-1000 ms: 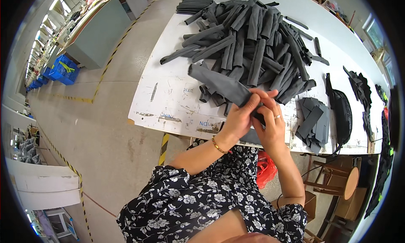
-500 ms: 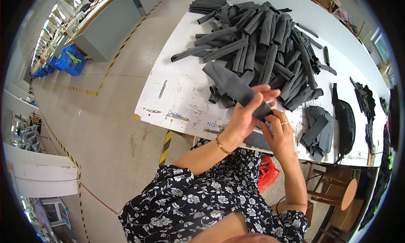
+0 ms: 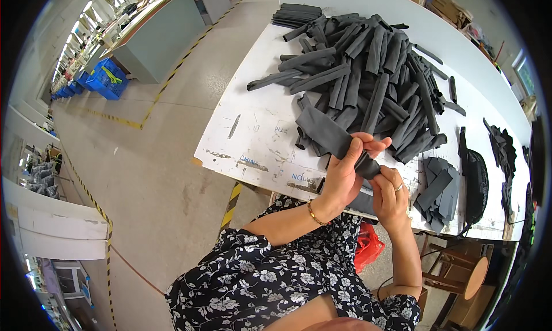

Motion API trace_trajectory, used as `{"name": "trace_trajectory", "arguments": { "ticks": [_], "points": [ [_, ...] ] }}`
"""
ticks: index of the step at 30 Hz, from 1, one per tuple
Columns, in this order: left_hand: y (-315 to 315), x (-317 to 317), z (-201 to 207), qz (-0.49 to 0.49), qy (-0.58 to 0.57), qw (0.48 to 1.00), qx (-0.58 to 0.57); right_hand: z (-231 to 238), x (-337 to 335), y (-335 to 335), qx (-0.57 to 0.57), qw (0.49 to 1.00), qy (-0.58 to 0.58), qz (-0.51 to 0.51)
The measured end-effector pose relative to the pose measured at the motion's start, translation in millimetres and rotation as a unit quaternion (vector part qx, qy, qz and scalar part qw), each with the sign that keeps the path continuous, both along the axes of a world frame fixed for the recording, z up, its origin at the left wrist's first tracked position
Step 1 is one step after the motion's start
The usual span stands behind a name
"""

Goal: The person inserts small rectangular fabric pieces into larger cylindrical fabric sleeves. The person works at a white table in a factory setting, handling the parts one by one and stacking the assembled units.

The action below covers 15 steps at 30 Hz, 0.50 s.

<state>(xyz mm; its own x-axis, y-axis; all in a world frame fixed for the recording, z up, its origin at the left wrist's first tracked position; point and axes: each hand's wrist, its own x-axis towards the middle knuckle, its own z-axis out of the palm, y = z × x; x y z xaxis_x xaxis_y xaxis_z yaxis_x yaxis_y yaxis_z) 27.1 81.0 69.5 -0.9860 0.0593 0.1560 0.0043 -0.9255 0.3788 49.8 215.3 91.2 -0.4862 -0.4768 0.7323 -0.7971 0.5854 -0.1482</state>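
A dark grey fabric strip (image 3: 324, 129) is held in both hands above the table's front edge. My left hand (image 3: 347, 169) pinches it near the middle, thumb on top, and its far end slants up and left toward the pile. At the near end, my right hand (image 3: 391, 197) grips the strip with fingers closed; the strip looks bunched or folded between the two hands. Just beyond lies a big heap of dark grey fabric tubes (image 3: 376, 95), rolled lengthwise. Another flat grey piece (image 3: 362, 203) shows at the table edge under my hands, partly hidden.
The white table (image 3: 230, 150) has a stack of flat strips (image 3: 296, 14) at its far left. To the right lie loose flat grey pieces (image 3: 440, 193), a black padded item (image 3: 475, 184) and dark scraps (image 3: 502, 152). Below are a red plastic bag (image 3: 368, 247) and a wooden stool (image 3: 474, 278).
The strip's near end, straighter before, is now bunched between my hands. My right hand has closed more tightly round it. The whole view has shifted slightly.
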Motion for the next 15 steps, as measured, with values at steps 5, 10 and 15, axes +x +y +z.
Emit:
{"name": "trace_trajectory", "arguments": {
  "ticks": [5,10,15],
  "points": [
    [2.9,4.7,1.0,-0.013,0.007,1.000,0.005,0.8,1.7,-0.5,-0.005,1.000,-0.010,0.008],
    [5.0,4.4,-0.7,-0.019,0.007,1.000,0.010,-3.6,2.4,0.6,-0.004,1.000,-0.011,-0.005],
    [6.1,2.7,-3.6,-0.009,0.019,1.000,-0.005,-5.1,2.6,-0.1,-0.022,0.999,-0.025,-0.016]
  ]
}}
